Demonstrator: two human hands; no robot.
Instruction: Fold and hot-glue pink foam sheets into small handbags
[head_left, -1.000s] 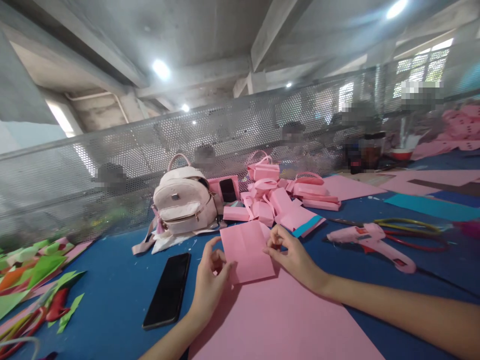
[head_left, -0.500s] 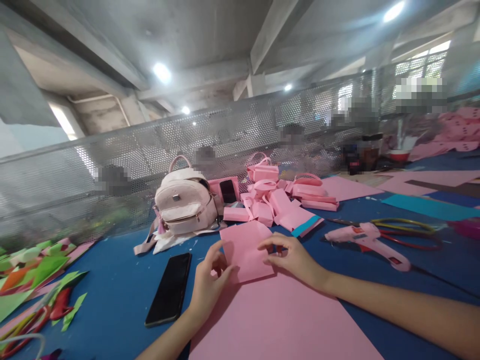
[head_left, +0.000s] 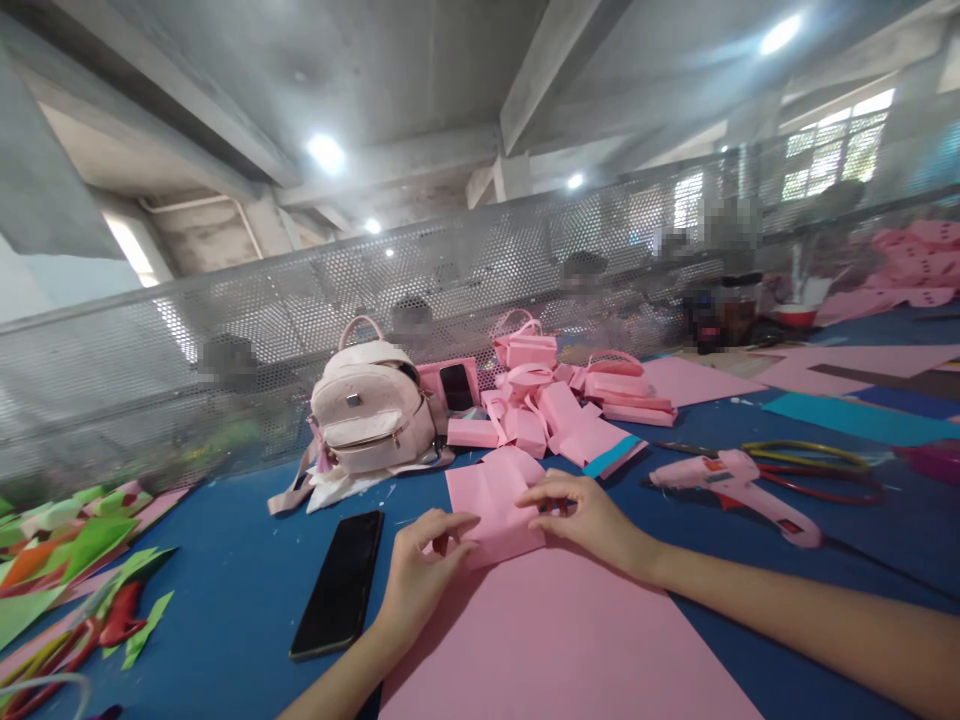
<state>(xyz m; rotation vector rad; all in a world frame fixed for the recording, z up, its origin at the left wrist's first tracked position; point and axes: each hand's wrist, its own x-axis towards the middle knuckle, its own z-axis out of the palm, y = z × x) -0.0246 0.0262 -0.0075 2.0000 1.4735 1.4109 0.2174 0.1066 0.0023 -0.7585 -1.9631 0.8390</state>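
Nearest the camera, a large pink sheet (head_left: 555,650) is spread flat on the blue table (head_left: 225,560), and on its far edge the folded pink paper (head_left: 491,505) is found, taken here as the landmark. The paper is held between both hands: its near-left corner is pinched by the left hand (head_left: 420,575), index finger laid over the edge with the thumb tucked below, while its right edge is gripped by the right hand (head_left: 592,520), fingers curled down and the thumb stretched onto the face. The paper's long axis is seen running away from the person, leaning a little to the left, so the free far end lies beyond both hands; the right hand is set further along that axis, the left nearer the bottom corner. Just left of the paper, a black phone (head_left: 339,582) is laid face up. To its right, well apart, a pink glue gun (head_left: 731,485) is lying on its side. Far off to its left, green paper scraps (head_left: 82,540) are scattered. Beyond the paper, a pale backpack (head_left: 371,410) and a heap of pink paper bags (head_left: 555,400) are stacked, backed by a perforated metal screen (head_left: 300,330).
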